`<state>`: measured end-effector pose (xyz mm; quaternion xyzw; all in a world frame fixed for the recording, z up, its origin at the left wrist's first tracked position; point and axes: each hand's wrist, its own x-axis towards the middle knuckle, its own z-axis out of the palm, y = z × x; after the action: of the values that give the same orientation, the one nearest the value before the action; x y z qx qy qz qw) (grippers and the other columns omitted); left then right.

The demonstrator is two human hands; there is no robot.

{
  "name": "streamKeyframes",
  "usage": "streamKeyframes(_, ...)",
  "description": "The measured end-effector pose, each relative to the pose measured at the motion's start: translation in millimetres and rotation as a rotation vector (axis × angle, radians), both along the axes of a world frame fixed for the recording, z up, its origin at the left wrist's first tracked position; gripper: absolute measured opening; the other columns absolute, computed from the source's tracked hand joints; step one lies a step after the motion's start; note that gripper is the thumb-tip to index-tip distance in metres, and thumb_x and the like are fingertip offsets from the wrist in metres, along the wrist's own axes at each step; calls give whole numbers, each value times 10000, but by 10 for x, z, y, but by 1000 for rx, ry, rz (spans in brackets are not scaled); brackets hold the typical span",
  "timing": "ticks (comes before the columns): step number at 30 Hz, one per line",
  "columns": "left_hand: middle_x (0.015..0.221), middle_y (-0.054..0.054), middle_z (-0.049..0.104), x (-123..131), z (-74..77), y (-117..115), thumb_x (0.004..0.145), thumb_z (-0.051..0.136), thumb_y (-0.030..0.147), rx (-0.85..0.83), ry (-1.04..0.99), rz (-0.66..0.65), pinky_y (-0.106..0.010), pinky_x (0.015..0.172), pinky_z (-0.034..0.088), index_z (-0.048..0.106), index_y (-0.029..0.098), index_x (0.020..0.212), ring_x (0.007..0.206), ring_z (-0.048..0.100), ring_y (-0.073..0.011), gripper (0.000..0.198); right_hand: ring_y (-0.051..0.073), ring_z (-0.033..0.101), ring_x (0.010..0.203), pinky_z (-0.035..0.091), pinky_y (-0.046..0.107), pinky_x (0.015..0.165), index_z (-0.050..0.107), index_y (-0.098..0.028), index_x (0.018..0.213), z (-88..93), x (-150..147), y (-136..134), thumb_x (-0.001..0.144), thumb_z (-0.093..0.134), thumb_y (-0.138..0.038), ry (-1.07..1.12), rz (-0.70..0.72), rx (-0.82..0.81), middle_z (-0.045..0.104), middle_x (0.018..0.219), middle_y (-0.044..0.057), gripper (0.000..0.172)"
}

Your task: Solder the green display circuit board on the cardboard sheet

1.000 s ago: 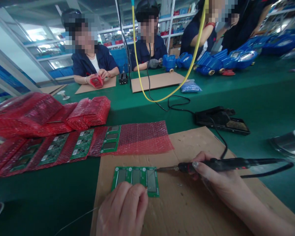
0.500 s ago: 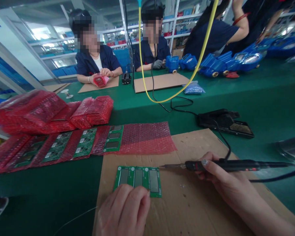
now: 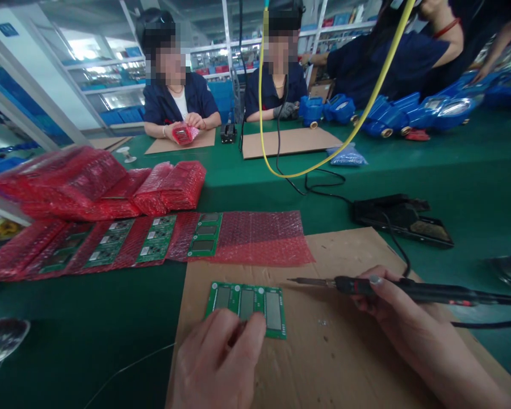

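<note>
**Circuit board pinned, soldering iron poised at its right**

My left hand (image 3: 219,363) is pressing its fingertips on the near edge of the green circuit board (image 3: 247,302), flat on brown cardboard (image 3: 323,363). My right hand (image 3: 402,318) is clenching its grip around the black soldering iron (image 3: 392,287), its thin metal tip pointing at the board, just apart. No lettering is legible.

Red bubble-wrap packs (image 3: 89,184), blue housings (image 3: 392,113), a yellow hose (image 3: 323,162) on green table (image 3: 451,170).
</note>
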<state>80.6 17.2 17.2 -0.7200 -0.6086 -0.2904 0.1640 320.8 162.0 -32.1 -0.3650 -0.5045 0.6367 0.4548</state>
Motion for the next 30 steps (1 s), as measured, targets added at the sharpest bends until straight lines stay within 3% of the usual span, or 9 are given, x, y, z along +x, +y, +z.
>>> streamKeyframes(4, 812, -12, 567, -95, 49, 33, 892, 339, 37, -85, -119, -31, -246, 615, 498, 560, 214, 995, 723, 567, -125, 302, 127, 534, 612, 498, 161, 516, 662, -197, 710, 12, -12, 19, 741, 782, -455, 74, -87, -51, 581, 702, 28, 286)
streamKeyframes(6, 984, -54, 608, -151, 45, 77, 851, 406, 105, -158, -96, -22, -349, 745, 571, 533, 202, 1124, 911, 600, -186, 316, 129, 536, 600, 501, 164, 501, 660, -195, 699, 21, -31, 23, 690, 820, -450, 102, -128, -87, 582, 694, 27, 301)
streamKeyframes(8, 1221, -117, 562, -216, 11, 122, 753, 564, 199, -261, 22, 1, -511, 861, 568, 432, 157, 1286, 1134, 540, -290, 551, 126, 535, 584, 497, 158, 484, 652, -194, 684, 39, -56, 21, 643, 848, -450, 128, -162, -114, 581, 678, 23, 325)
streamKeyframes(10, 1327, -151, 500, -289, -40, 157, 637, 695, 213, -368, 127, 15, -560, 900, 542, 381, 121, 1334, 1218, 484, -338, 769, 126, 537, 578, 493, 153, 473, 643, -198, 679, 63, -78, 15, 617, 862, -451, 154, -187, -133, 584, 670, 18, 341)
streamKeyframes(12, 1285, -134, 546, -360, -79, 181, 618, 741, 184, -411, 147, 13, -501, 886, 563, 450, 137, 1280, 1163, 541, -309, 725, 128, 539, 579, 490, 153, 469, 637, -201, 680, 83, -90, 10, 615, 863, -453, 172, -211, -150, 589, 674, 15, 344)
streamKeyframes(16, 1063, -47, 667, -429, -66, 197, 755, 673, 159, -320, 124, -20, -380, 752, 617, 579, 208, 1108, 927, 661, -218, 368, 128, 535, 577, 487, 155, 468, 642, -196, 680, 91, -85, 12, 630, 854, -446, 204, -221, -162, 586, 678, 16, 331)
streamKeyframes(18, 1069, -66, 666, -415, -33, 193, 673, 789, 239, -335, 144, -11, -399, 729, 621, 566, 188, 1137, 921, 663, -246, 518, 126, 530, 577, 484, 154, 469, 643, -194, 676, 79, -73, 16, 642, 847, -438, 224, -214, -157, 582, 679, 15, 320)
streamKeyframes(21, 1190, -133, 610, -370, -4, 169, 453, 921, 342, -440, 180, 17, -440, 805, 597, 467, 130, 1269, 1048, 614, -301, 957, 129, 533, 597, 492, 162, 492, 647, -194, 688, 53, -55, 21, 671, 837, -421, 234, -162, -162, 580, 691, 16, 297)
streamKeyframes(30, 1226, -75, 592, -402, -152, 57, 550, 845, 225, -446, 221, -37, -318, 869, 582, 266, 177, 1410, 1079, 596, -230, 1038, 126, 510, 599, 472, 158, 508, 628, -185, 678, 48, -63, 34, 712, 802, -450, 248, -122, -175, 576, 668, 18, 318)
